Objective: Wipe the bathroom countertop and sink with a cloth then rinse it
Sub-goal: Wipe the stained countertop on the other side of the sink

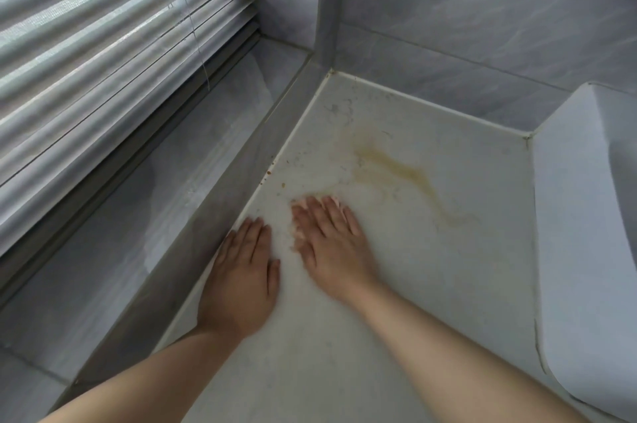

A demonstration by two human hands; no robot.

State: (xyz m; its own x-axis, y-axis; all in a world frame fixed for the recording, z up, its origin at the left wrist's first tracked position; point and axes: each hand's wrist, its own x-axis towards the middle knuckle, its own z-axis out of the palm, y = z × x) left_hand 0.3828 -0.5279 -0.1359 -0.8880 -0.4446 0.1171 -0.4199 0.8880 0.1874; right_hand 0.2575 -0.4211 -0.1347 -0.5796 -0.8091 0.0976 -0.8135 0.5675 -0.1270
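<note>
Spread flat, fingers straight, pressing on pale speckled stone desk (448, 284): left grip (241, 281) at its left edge, right grip (331, 243) just beside, blurred. Yellow-brown streaky stain (406, 174) beyond the fingertips. White sink rim (579, 215) right; white slatted window blind (103, 43) left.

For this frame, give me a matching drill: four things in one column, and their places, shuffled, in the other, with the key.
Things:
1. left hand
2. yellow stain
3. window blind
4. white sink edge

Places:
A. upper left of the view, slats lowered
B. along the right side of the view
C. flat on the countertop, just left of the right hand
D. on the countertop, farther from the camera than both hands

Pairs: 1-C, 2-D, 3-A, 4-B.
</note>
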